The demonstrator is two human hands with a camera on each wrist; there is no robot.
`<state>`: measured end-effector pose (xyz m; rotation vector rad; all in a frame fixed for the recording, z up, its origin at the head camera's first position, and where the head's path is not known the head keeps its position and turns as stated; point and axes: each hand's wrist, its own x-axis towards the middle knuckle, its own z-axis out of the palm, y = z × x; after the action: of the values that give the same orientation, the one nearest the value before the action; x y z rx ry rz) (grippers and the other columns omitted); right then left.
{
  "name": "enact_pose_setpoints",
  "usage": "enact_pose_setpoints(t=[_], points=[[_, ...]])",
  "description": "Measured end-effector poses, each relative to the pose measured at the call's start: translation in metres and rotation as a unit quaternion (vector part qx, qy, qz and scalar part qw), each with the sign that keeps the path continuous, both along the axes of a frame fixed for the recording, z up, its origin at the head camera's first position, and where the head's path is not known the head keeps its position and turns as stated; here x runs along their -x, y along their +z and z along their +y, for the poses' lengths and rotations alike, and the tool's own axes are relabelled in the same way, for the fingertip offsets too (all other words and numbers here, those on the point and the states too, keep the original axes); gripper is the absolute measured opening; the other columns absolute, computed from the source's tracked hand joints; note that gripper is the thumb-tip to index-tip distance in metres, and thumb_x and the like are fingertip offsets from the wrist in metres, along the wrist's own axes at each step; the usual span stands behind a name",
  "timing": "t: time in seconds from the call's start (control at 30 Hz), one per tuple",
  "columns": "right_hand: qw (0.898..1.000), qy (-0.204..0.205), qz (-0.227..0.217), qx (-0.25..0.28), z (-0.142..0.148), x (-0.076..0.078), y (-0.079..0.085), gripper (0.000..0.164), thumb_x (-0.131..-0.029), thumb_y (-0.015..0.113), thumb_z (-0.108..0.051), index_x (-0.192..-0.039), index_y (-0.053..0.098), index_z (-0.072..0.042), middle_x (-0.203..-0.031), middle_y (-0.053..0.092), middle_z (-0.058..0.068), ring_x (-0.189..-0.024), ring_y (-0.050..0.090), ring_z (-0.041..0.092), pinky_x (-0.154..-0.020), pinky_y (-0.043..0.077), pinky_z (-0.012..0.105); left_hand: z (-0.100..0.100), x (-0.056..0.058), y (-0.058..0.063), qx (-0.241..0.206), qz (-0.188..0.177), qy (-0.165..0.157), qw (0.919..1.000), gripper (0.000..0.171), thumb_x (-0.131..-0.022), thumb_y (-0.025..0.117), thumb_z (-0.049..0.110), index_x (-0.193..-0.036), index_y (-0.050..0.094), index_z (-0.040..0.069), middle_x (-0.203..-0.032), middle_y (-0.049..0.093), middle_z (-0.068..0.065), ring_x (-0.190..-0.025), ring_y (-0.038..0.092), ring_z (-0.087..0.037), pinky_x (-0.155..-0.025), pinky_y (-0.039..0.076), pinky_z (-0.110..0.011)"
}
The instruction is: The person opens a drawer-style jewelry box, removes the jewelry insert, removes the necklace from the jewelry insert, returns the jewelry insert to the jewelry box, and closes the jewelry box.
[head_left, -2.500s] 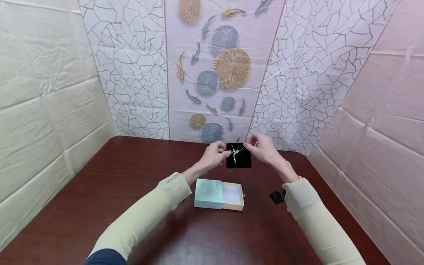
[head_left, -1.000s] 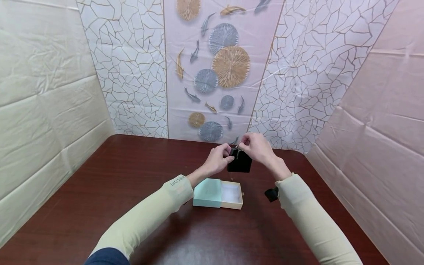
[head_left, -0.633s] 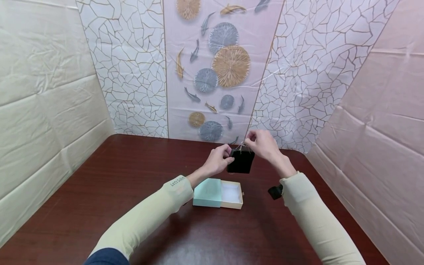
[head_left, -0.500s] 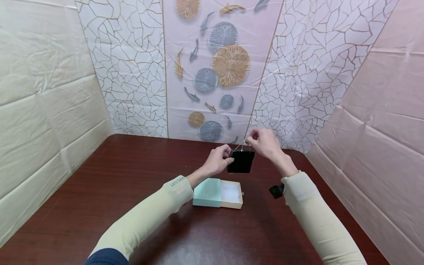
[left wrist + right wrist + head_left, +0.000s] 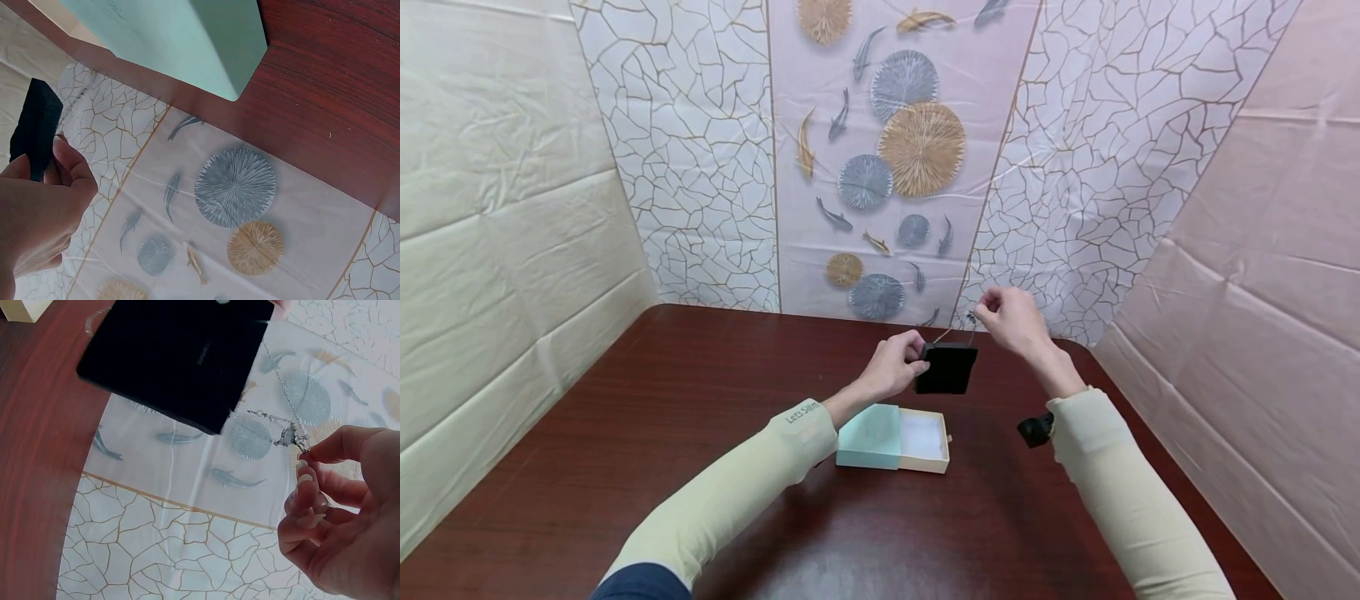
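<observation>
My left hand [image 5: 891, 365] grips the left edge of a square black jewellery pad [image 5: 946, 369], held up above the table. Up and to its right, my right hand [image 5: 1011, 319] pinches a silver necklace [image 5: 289, 434] by its sparkling pendant part between thumb and fingertips. Strands of its chain run from the pinch down to the pad's top edge, as the right wrist view shows. In the left wrist view the pad [image 5: 36, 128] is seen edge-on between thumb and fingers. Below the hands lies a mint green box sleeve [image 5: 868, 437] with a cream drawer [image 5: 925, 468] pulled partly out to the right.
The box stands on a dark red-brown wooden table [image 5: 760, 517]. A patterned cloth [image 5: 880, 167] with fish and round motifs hangs behind the table's far edge, with plain pale cloths on both sides. A small black device [image 5: 1036, 430] sits at the right wrist.
My right hand first moved onto the necklace on the pad's face, then drew it up and right, off the pad's front. The left hand tilted the pad and stayed nearly in place.
</observation>
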<state>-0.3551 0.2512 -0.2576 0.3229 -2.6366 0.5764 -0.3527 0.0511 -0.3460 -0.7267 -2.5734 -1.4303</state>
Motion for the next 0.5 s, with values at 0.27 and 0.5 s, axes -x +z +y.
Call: enact_pose_setpoints(t=[0.27,0.5], points=[[1.0,0.002,0.014,0.016,0.005,0.001,0.002,0.018,-0.086,0.053,-0.011,-0.087,0.067,0.0,-0.081,0.066,0.015,-0.072,0.057,0.026,-0.067,0.042,0.031,0.0,0.0,-0.003,0.006,-0.001,-0.006,1.0,0.01,-0.089,0.068,0.007,-0.096,0.061,0.007,-0.098,0.072,-0.012,-0.095,0.068,-0.023,-0.086,0.052,-0.036],[1.0,-0.004,0.011,0.023,0.016,0.005,0.001,0.017,-0.087,0.052,-0.01,-0.086,0.066,0.001,-0.081,0.065,0.016,-0.072,0.056,0.026,-0.068,0.042,0.031,-0.001,-0.001,-0.004,0.014,-0.003,-0.009,0.9999,0.011,-0.089,0.067,0.008,-0.098,0.061,0.007,-0.1,0.071,-0.012,-0.098,0.067,-0.023,-0.086,0.052,-0.036]])
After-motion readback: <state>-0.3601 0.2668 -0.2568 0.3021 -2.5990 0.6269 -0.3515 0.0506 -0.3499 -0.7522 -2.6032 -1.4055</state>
